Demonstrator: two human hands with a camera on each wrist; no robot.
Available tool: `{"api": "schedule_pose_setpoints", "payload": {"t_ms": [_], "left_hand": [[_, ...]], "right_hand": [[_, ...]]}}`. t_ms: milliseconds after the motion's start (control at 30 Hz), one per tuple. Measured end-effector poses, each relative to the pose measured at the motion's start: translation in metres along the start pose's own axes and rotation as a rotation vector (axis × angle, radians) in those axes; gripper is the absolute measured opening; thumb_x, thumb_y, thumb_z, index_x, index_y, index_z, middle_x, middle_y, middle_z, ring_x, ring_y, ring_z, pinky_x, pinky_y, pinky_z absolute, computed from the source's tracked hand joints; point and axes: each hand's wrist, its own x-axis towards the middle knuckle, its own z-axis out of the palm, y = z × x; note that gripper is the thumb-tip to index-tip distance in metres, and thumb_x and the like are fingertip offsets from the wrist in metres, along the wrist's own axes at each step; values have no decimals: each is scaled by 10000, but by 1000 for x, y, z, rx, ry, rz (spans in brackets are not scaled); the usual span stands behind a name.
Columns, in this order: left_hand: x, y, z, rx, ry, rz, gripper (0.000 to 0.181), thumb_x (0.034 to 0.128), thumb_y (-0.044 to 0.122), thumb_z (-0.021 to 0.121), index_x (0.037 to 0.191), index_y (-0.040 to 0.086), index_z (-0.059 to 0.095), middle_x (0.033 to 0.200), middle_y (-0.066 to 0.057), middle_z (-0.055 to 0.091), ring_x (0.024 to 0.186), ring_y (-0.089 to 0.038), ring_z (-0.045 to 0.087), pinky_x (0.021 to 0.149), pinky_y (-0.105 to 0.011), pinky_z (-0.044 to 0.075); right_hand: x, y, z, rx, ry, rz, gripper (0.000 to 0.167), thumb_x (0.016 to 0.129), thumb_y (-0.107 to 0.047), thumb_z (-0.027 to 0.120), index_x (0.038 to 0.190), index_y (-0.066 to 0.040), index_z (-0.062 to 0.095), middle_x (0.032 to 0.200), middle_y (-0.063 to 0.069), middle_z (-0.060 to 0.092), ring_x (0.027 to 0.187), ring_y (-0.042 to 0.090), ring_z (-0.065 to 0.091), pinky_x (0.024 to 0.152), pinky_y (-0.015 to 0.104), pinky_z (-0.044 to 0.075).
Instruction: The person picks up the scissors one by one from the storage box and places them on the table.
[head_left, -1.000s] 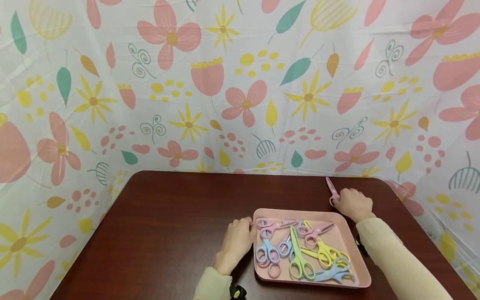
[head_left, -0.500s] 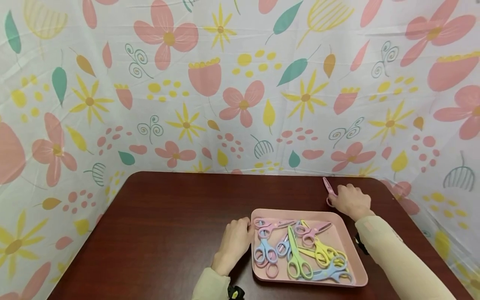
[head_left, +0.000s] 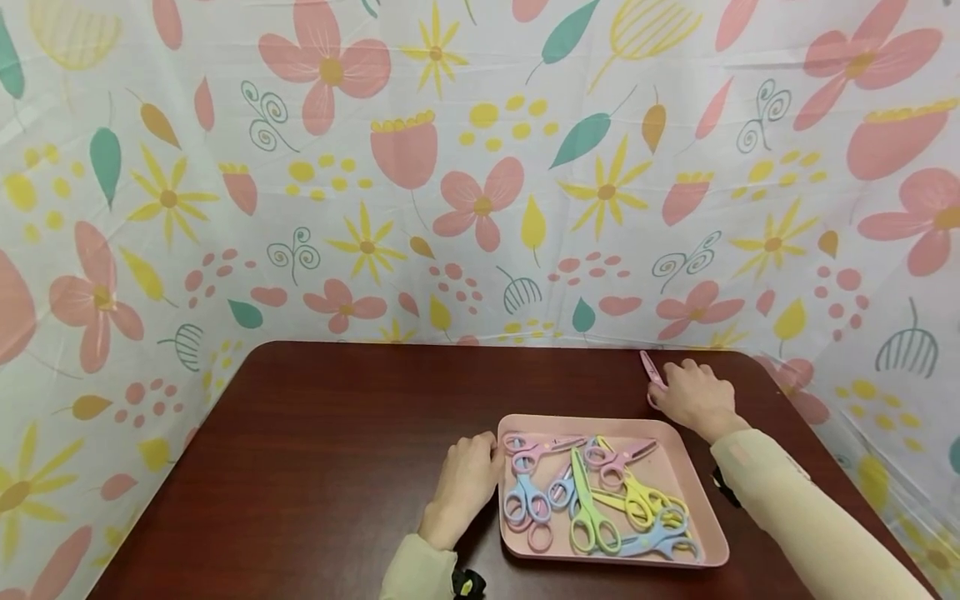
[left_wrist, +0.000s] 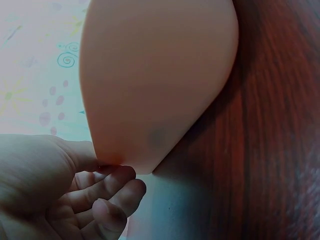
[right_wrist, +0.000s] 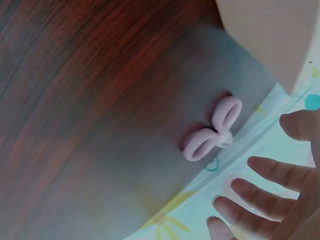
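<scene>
My left hand [head_left: 465, 479] holds the left rim of a pink tray [head_left: 686, 471]. In the left wrist view, thumb and fingertips of the left hand [left_wrist: 55, 190] pinch the edge of the tray [left_wrist: 155, 80]. Pink scissors [head_left: 650, 367] lie on the table at the far right, blades pointing away. Beside them is my right hand [head_left: 700, 400], partly hiding their handles in the head view. From the right wrist, the scissors' handles [right_wrist: 218, 138] show on the table, apart from the spread fingers of the right hand [right_wrist: 280, 200].
Inside the tray lie several scissors: green scissors [head_left: 581, 483], yellow scissors [head_left: 636, 502], blue scissors [head_left: 527, 487] and pink scissors [head_left: 617, 461], some overlapping. The dark wooden table [head_left: 337, 450] extends to the left. A flowered curtain [head_left: 480, 283] hangs behind it.
The head view has turned slightly, so everything shifts a little left. My right hand's fingers look more spread beside the pink scissors. The left hand stays on the tray's rim.
</scene>
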Motion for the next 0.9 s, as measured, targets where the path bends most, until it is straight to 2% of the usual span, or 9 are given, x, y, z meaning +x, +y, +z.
{"api": "schedule_pose_setpoints", "payload": {"t_ms": [200,433,633,900], "left_hand": [[0,-1,1,5,7,-5,354,913,148,644,616,160,453,526,52,404,501,-154,442,478,-314,375],[0,-1,-1,4,19,5,348,905,132,643,614,157,455,521,57,397,491,-156,432,471,-316,368],[-1,1,-1,4,13,6,341,899,118,648,617,150,460,528,36,428,491,-184,469,478,-337,387],[0,2,-1,13,27,10,324,887,116,663,620,147,483,538,18,474,493,-208,505,472,-349,397]], "right_hand": [[-5,-11,-9,-34,28,-38,506,943,-396,511,1195,41,555,1135,273,522,1068,493,481,747,675,399],[-17,-23,-12,-76,25,-84,507,948,-390,549,1235,28,564,1120,246,536,1079,464,488,763,655,414],[-29,-34,-10,-85,81,-135,435,936,-369,577,1177,-7,602,1056,195,559,1005,413,518,744,620,427],[-45,-56,-14,-88,143,-235,445,926,-391,607,1160,-13,638,1129,210,595,1020,395,548,732,588,463]]}}
